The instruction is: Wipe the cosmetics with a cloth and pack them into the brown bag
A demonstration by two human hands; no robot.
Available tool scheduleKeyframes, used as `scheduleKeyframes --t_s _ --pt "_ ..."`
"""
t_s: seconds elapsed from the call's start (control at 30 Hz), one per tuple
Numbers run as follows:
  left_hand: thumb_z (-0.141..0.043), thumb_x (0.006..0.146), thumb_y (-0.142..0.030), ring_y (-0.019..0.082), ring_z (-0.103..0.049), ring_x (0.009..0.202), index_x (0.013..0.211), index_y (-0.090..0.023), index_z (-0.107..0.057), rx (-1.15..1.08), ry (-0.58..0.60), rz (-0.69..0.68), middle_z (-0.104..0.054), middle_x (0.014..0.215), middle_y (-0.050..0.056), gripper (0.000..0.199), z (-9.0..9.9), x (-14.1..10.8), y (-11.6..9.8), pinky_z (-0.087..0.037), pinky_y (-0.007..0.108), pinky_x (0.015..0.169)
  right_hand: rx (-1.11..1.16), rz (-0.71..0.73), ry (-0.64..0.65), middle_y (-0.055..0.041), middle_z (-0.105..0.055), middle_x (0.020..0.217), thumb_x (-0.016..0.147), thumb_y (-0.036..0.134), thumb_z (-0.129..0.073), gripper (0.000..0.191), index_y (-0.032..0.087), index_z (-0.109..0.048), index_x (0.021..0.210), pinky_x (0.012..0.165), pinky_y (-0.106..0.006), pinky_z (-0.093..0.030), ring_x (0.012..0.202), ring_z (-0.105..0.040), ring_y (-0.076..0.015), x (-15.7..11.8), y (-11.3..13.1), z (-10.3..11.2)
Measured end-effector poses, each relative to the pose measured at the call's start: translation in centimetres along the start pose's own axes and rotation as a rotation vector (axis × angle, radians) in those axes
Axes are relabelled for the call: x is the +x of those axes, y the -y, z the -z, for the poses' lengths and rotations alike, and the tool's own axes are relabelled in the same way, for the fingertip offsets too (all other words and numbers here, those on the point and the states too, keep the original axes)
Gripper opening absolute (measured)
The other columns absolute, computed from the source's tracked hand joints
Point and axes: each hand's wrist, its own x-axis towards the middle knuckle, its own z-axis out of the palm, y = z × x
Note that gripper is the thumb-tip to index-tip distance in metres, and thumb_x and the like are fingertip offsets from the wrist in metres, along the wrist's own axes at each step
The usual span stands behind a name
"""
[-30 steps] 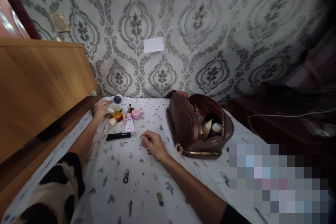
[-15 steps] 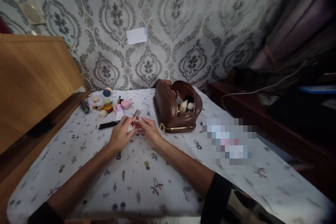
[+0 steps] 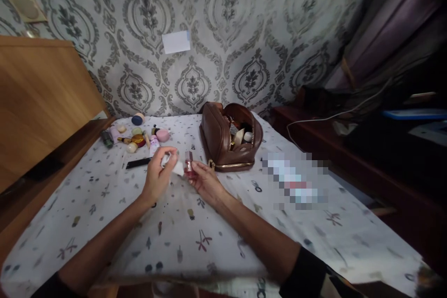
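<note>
My left hand [image 3: 156, 177] is closed around a crumpled white tissue [image 3: 178, 168], part of which sticks out towards the right. Between the fingers of my right hand [image 3: 207, 182] stands a small clear-and-pink cosmetic tube [image 3: 189, 162], possibly lip gloss, held upright close beside the tissue. A slim black case [image 3: 137, 163] lies left of my left hand, and a white-and-pink squeeze tube [image 3: 154, 144] lies just behind it. Beyond my right hand sits a brown cosmetic bag [image 3: 217, 132], unzipped, with several items inside.
Several cosmetics, among them a pink rounded item [image 3: 162, 135], an amber jar [image 3: 138, 140] and a dark-blue-lidded jar [image 3: 137, 119], lie at the back left of the patterned cloth [image 3: 181, 233]. A blurred-out item [image 3: 295, 181] lies right. A wooden cabinet [image 3: 45, 102] borders the left.
My hands have moved apart from each other. The tissue shows more clearly in my left hand, and the tube now stands upright in my right. The view has shifted slightly.
</note>
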Motion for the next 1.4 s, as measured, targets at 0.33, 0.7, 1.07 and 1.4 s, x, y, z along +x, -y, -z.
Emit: scheduleKeyframes --t_s 0.33,0.7,1.07,1.4 --pt "-0.046 0.097 -0.035 0.025 -0.057 0.116 0.123 -0.02 -0.059 0.171 0.148 -0.156 -0.061 0.119 0.012 0.032 -3.2 -1.0 1.4 -0.046 0.041 0.1 -0.134 -0.004 0.109 0.0033 -0.062 0.068 0.059 0.044 -0.09 0.04 0.018 -0.069 0.082 0.051 -0.02 -0.043 0.056 -0.054 -0.0084 -1.3 -0.3 -0.9" --pt "-0.053 0.089 -0.056 0.011 -0.048 0.045 0.091 -0.02 -0.06 -0.433 -0.023 0.464 -0.057 0.059 -0.003 0.037 -0.9 0.9 3.9 -0.037 0.022 0.044 -0.217 -0.214 0.242 0.0024 -0.062 0.073 0.067 0.04 -0.088 0.041 0.014 -0.068 0.091 0.049 -0.017 -0.047 0.064 -0.069 -0.012 -1.8 -0.1 -1.3" --pt "-0.055 0.093 -0.04 0.024 -0.058 0.117 0.13 -0.02 -0.053 -0.072 0.199 -0.017 -0.063 0.127 0.011 0.043 -1.7 -1.4 2.1 -0.043 0.035 0.103 -0.173 -0.07 0.096 0.0033 -0.065 0.072 0.064 0.037 -0.088 0.038 0.019 -0.068 0.091 0.059 -0.02 -0.053 0.062 -0.061 -0.0094 -1.3 0.1 -0.6" --pt "-0.055 0.091 -0.043 0.014 -0.055 0.062 0.1 -0.02 -0.064 -0.162 -0.013 0.261 -0.06 0.073 -0.001 0.025 -0.8 0.0 3.9 -0.045 0.025 0.061 -0.331 -0.177 0.233 0.0023 -0.061 0.073 0.062 0.038 -0.089 0.038 0.016 -0.073 0.088 0.059 -0.021 -0.051 0.067 -0.057 -0.0103 -2.4 -0.4 -1.4"
